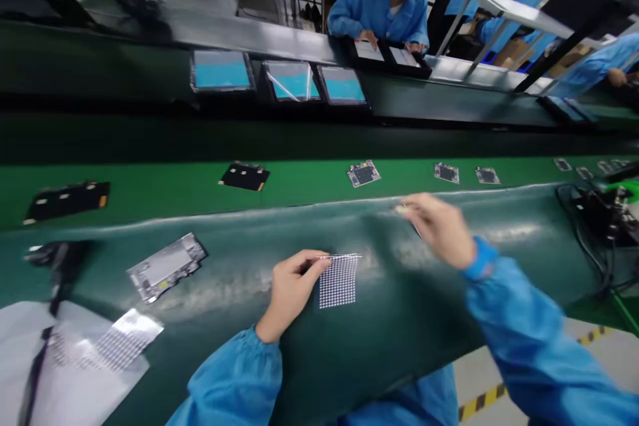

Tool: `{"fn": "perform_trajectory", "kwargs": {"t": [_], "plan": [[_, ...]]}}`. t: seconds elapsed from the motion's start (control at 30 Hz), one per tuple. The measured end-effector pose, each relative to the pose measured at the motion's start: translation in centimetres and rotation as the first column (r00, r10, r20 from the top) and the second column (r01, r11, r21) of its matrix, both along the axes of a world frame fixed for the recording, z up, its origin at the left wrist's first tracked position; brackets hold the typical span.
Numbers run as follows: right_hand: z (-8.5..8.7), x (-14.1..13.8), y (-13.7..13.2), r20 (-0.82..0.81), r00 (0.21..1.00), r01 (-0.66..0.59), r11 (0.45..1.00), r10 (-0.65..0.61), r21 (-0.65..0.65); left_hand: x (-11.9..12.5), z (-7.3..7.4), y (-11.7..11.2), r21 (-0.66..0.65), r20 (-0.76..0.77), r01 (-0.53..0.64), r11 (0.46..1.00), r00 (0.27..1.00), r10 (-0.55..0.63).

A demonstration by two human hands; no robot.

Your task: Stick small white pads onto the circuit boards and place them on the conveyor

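My left hand point(292, 289) pinches the top left corner of a small clear sheet covered with rows of tiny white dots point(339, 279), which lies on the dark green mat point(399, 319). My right hand point(439, 226) hovers to the right and a little farther away, blurred by motion, fingers curled together around something too small to name. A silver metal frame part point(167, 265) lies on the mat to the left of my left hand.
A green conveyor belt point(309, 183) carries black boards point(244, 176) and small circuit boards point(363, 173). Another dotted sheet point(117, 343) lies on white paper at the lower left. Blue-filmed panels point(292, 80) sit beyond. A person in blue works opposite. Cables point(599, 219) lie at the right.
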State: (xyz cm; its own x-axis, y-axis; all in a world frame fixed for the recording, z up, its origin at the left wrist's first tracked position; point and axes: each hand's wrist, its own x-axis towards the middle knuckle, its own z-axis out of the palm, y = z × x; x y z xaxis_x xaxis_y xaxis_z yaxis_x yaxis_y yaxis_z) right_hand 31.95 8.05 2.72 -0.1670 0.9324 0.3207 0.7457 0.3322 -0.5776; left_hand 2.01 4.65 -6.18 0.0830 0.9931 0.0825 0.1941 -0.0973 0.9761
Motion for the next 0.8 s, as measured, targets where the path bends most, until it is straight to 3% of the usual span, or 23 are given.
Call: {"fn": "perform_trajectory", "kwargs": {"t": [0.07,0.13,0.23,0.4,0.53,0.67,0.8], "plan": [[-3.2,-1.3,0.5,0.144,0.989,-0.014,1.0,0.015,-0.013,-0.2,-0.1,0.1,0.019,-0.045,0.003,1.0,0.999,-0.002],[-5.7,-2.4,2.2,0.365,0.929,0.088,0.995,-0.064,-0.049,-0.3,-0.2,0.1,0.032,-0.076,0.007,0.999,0.997,-0.004],[-7.4,-3.7,4.4,0.512,0.854,0.161,0.984,-0.097,-0.082,-0.4,-0.5,0.1,0.039,-0.091,-0.003,0.999,0.996,0.007],[-7.4,-4.9,2.6,0.622,0.783,0.115,0.984,-0.005,-0.136,-0.3,-0.5,0.2,0.04,-0.081,-0.002,0.999,0.997,0.005],[-6.7,-3.8,0.6,0.666,0.745,0.095,0.984,0.028,-0.148,-0.2,-0.4,0.3,0.023,-0.075,-0.008,1.0,0.997,0.01],[-6.1,-2.2,2.9,0.628,0.774,0.117,0.993,-0.087,-0.006,-0.2,-0.4,0.3,0.021,-0.068,-0.011,1.0,0.998,0.013],[-7.3,-2.3,5.1,0.591,0.795,0.075,0.988,-0.141,0.135,-0.2,-0.4,0.3,0.021,-0.052,-0.016,1.0,0.998,0.017]]}}
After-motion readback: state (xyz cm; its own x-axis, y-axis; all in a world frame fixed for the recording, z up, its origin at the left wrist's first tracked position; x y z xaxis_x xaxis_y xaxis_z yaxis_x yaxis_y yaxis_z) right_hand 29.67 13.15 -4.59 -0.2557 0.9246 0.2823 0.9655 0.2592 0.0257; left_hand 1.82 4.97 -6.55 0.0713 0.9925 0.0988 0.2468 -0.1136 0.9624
